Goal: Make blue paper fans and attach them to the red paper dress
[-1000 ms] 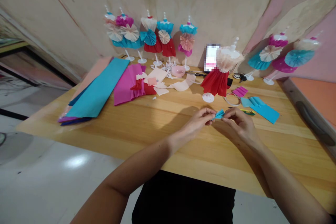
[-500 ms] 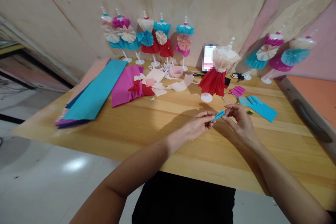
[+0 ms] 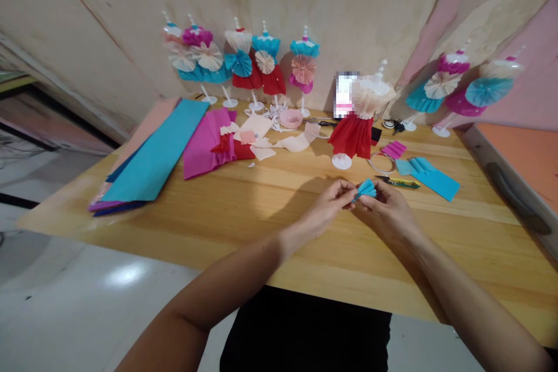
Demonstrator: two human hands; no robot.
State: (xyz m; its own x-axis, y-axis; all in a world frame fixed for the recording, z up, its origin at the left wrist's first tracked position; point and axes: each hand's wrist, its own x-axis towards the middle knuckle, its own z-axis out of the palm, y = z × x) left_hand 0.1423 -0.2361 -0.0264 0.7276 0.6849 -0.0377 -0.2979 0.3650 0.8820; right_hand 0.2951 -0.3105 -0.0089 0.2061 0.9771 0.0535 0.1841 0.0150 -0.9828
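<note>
A small pleated piece of blue crepe paper, spread like a fan, is held between my two hands above the table. My left hand pinches its gathered lower left end. The fingers of my right hand close on its right side. Just beyond my hands stands a small dress form with a cream top and red paper skirt, on a white base. Yellow-handled thread snips lie right of my right hand, close to a roll of tape.
Several dressed forms line the wall, with two more at the right. Blue paper sheets, magenta paper and scraps lie left. A pink bowl, a phone and cut blue pieces are further back.
The blue paper has opened from a narrow folded strip into a small fan. My right hand has moved slightly left and down, uncovering more of the snips.
</note>
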